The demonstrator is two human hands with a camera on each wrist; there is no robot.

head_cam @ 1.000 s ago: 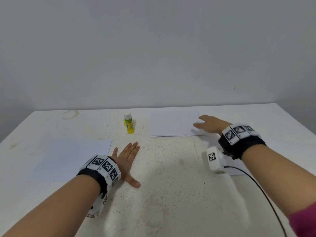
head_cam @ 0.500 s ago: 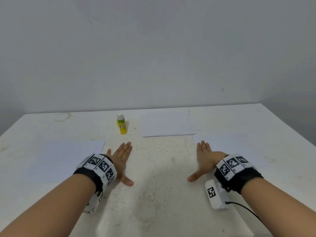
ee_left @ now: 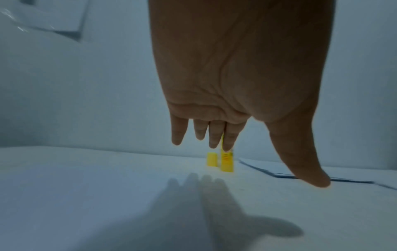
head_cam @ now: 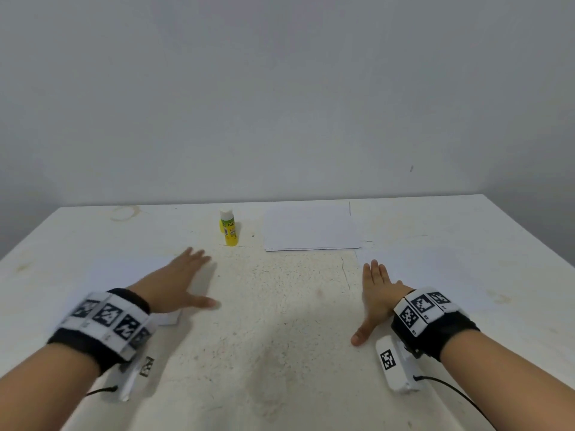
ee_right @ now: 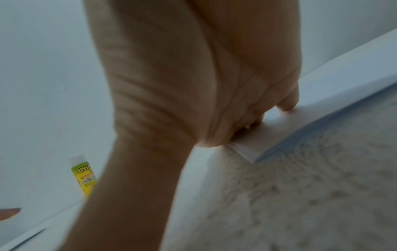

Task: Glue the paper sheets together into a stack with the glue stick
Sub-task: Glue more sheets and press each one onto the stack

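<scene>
Since half a second ago, my left hand [head_cam: 174, 283] has moved forward toward the glue stick [head_cam: 228, 228], which stands upright at the far side of the desk [head_cam: 280, 353]. In the head view, the right hand [head_cam: 378, 298] lies flat, fingers straight, its fingertips on the right paper sheet [head_cam: 435, 265]. The far sheets [head_cam: 309, 227] lie beside the glue stick, and a left sheet [head_cam: 124, 269] lies under my left hand. In the left wrist view, the left fingers [ee_left: 178, 134] are spread and hold nothing. In the right wrist view, the fingers [ee_right: 289, 101] press on paper.

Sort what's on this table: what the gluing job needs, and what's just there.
Needed: glue stick; far paper sheet; left paper sheet; right paper sheet.
Just there: ring stain; wrist cable.
</scene>
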